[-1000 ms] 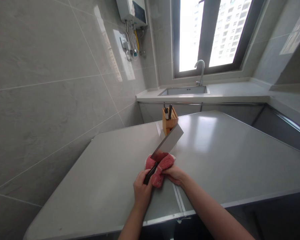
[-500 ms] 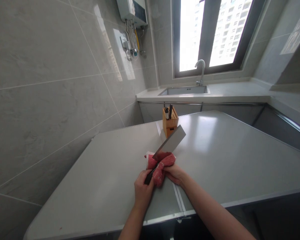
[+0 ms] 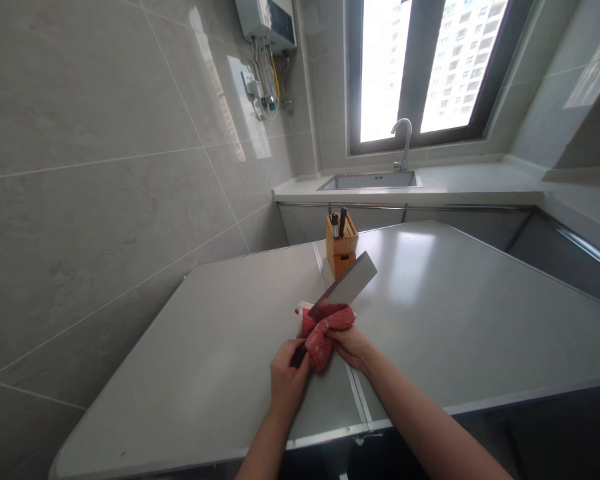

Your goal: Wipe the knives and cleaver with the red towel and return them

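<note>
A cleaver is held above the table, its broad blade pointing up and to the right. My left hand is wrapped round its black handle. A red cloth with a white edge is draped about the handle and the lower end of the blade. My right hand grips this cloth from the right, its fingertips partly hidden by the folds. Just behind the blade stands a wooden knife block with a few dark handles sticking out.
The pale table has a seam running through its middle. Beyond it, a counter holds a sink with a curved faucet under a window. A tiled wall rises on the left, with a water heater mounted on it.
The cleaver blade has shifted slightly to the right, and the cloth has moved a little with it. Both hands keep their holds.
</note>
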A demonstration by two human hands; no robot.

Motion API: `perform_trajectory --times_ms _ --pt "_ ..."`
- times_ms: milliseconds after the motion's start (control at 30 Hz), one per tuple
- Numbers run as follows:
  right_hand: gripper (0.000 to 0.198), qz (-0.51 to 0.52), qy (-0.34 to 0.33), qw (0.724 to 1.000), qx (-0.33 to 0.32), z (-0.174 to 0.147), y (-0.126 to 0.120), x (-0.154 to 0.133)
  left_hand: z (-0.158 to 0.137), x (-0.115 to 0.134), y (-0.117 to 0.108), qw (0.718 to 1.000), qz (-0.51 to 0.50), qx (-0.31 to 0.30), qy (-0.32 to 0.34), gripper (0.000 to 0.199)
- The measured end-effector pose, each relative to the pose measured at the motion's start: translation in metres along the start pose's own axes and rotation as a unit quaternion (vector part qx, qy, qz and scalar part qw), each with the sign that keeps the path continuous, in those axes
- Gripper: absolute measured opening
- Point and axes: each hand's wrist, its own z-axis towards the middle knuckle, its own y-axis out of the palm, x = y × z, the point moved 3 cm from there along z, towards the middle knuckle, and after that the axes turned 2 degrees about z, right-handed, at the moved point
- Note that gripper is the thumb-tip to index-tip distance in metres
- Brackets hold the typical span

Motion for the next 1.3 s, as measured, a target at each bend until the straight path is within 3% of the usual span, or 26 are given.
perform_trajectory --times_ms 400,600,867,1000,1300 --pt "0.035 0.028 0.004 1.000 0.001 -0.001 -0.004 0.000 0.000 -0.002 -0.003 1.000 -0.011 0.017 -0.016 0.016" --pt "0.038 0.011 -0.012 1.000 0.017 -0.001 -0.001 -0.004 0.000 -0.003 -0.003 1.000 -0.001 0.014 -0.010 0.016" --pt "0.046 -0.044 -0.035 0.995 0.085 0.001 -0.007 -0.003 -0.002 -0.005 -0.001 1.000 0.008 0.012 -0.013 0.017" --pt "0.051 -0.060 -0.040 0.995 0.073 0.001 -0.006 -0.004 -0.002 -0.005 -0.002 1.000 0.009 0.017 -0.020 0.016" --pt "0.041 -0.052 -0.032 0.996 0.070 0.001 -0.007 -0.002 0.001 -0.009 -0.003 0.999 0.003 0.034 -0.040 0.019"
